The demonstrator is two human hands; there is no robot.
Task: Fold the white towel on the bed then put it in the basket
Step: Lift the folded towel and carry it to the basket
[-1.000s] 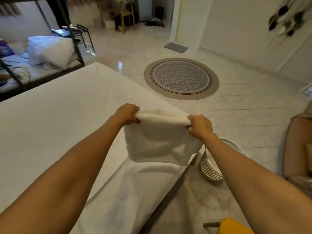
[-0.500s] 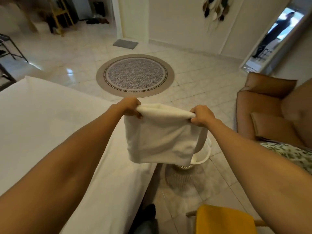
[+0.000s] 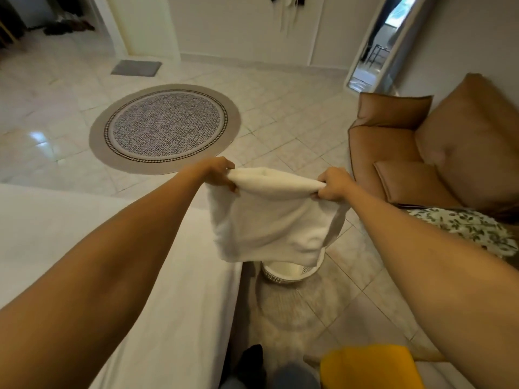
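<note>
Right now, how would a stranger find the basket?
Start at the white bed on the left; beside its corner, on the tiled floor, stands the basket. It sits under the held white towel, round, white, with a perforated wall.

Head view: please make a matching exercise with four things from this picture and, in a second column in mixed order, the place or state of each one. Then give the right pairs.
Things:
1. white towel
2. basket
3. round rug
4. brown sofa

Places or states:
A. flat on the tiled floor, beyond the hands
B. stands on the right of the view, a cushion on its seat
C. held up in the air, folded, by the left hand and the right hand
D. on the floor beside the bed, mostly hidden behind the hanging cloth

Right pairs: 1-C, 2-D, 3-A, 4-B
</note>
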